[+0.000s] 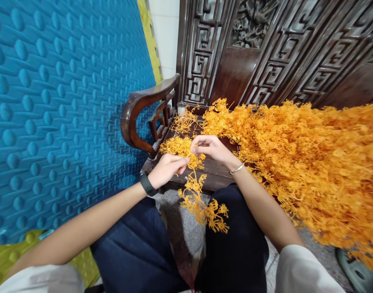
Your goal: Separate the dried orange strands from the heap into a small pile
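My left hand (168, 169), with a black band at the wrist, is closed on an orange plastic sprig (201, 203) that hangs down over my lap. My right hand (212, 147), with a thin silver bracelet, pinches the top of the same sprig close to the left hand's fingertips. Both hands hover over the front of a dark wooden bench seat (215, 173). A small bunch of orange sprigs (178, 146) lies on the seat just behind my left hand.
A very large heap of orange sprigs (311, 162) covers the bench to the right. The bench has a curved wooden armrest (137, 110) and a carved back (265, 53). A blue bumpy foam mat (61, 101) stands at the left. My knees in dark trousers (137, 244) are below.
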Available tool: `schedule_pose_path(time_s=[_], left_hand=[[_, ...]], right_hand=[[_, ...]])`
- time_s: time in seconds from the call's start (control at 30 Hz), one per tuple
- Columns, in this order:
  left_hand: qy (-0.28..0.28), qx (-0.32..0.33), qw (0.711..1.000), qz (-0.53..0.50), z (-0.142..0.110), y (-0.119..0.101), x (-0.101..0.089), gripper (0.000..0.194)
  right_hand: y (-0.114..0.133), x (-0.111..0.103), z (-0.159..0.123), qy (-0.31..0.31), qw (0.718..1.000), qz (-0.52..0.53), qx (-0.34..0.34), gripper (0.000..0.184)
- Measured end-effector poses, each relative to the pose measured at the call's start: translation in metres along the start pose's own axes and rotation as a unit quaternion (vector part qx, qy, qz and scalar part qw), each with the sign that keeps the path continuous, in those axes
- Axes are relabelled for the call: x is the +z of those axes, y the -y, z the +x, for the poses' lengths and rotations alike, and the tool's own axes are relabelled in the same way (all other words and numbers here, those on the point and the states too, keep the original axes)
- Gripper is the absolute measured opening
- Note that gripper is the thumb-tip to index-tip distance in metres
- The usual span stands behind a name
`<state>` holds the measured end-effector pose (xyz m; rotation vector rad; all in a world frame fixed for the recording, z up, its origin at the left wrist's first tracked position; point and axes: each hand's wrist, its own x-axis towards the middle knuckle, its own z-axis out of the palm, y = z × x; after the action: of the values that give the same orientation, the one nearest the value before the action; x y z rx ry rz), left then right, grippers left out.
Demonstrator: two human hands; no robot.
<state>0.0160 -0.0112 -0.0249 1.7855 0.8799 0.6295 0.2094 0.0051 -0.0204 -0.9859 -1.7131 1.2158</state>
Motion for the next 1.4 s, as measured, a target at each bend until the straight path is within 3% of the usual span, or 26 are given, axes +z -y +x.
schedule_pose_path(time_s=[0.23,0.37,0.43,0.53,0.63,0.83,1.2,1.3,1.4], left_hand=[[-0.086,0.044,0.986,0.137,-0.002,0.007,0.006,0.044],[-0.038,0.105,0.969,0.221,-0.019,0.013,0.02,0.047],[0.01,0.124,0.956,0.265,-0.027,0.017,0.028,0.047],[0.084,0.163,0.914,0.362,-0.03,0.023,0.037,0.042],[0.142,0.206,0.868,0.428,-0.027,0.027,0.042,0.039],[0.219,0.275,0.812,0.467,-0.025,0.033,0.05,0.028],[0.227,0.268,0.801,0.484,-0.022,0.036,0.052,0.029],[0.216,0.258,0.812,0.477,-0.02,0.034,0.048,0.03],[0.201,0.24,0.839,0.445,-0.015,0.028,0.042,0.031]], right_hand=[[-0.014,0.002,0.015,-0.024,1.0,-0.008,-0.007,0.012],[-0.026,-0.035,0.014,-0.242,0.968,-0.041,-0.048,0.012],[-0.038,-0.055,0.011,-0.3,0.953,-0.029,-0.04,0.017],[-0.057,-0.065,0.011,-0.248,0.967,-0.065,0.012,0.027],[-0.071,-0.055,0.019,-0.178,0.976,-0.129,0.013,0.027],[-0.083,-0.031,0.044,-0.151,0.975,-0.163,0.003,0.016],[-0.087,-0.001,0.078,-0.182,0.972,-0.147,-0.002,0.013],[-0.087,-0.003,0.075,-0.184,0.975,-0.128,0.006,0.018],[-0.083,-0.007,0.068,-0.186,0.976,-0.115,-0.004,0.015]])
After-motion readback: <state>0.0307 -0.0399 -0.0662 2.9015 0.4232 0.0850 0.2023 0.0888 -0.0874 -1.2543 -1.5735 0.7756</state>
